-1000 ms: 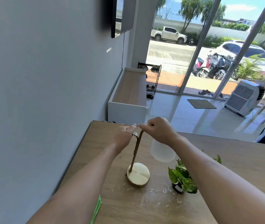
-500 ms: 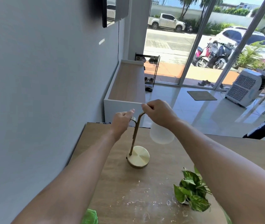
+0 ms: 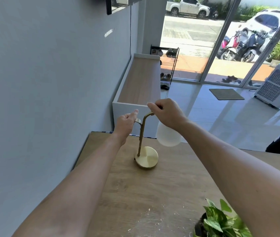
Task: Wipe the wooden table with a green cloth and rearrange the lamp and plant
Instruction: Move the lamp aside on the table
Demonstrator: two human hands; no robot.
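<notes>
We see the lamp (image 3: 147,149) standing w/ its round brass base on the far left part of the wooden table (image 3: 161,189). The right hand (image 3: 165,113) grips the top bend of the lamp stem; the left hand (image 3: 127,121) pinches a small side arm. The white globe hangs under the right wrist. The plant (image 3: 221,221) is at the near right edge, approx. under the right forearm.

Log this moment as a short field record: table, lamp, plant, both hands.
table: wooden table, white crumbs scattered on its near part
lamp: brass lamp upright, round base flat on the table near the far end, white globe shade hanging on the right
plant: potted plant at the near right, partly behind the right forearm
left hand: left hand gripping the lamp's short side branch
right hand: right hand gripping the curved top of the stem
</notes>
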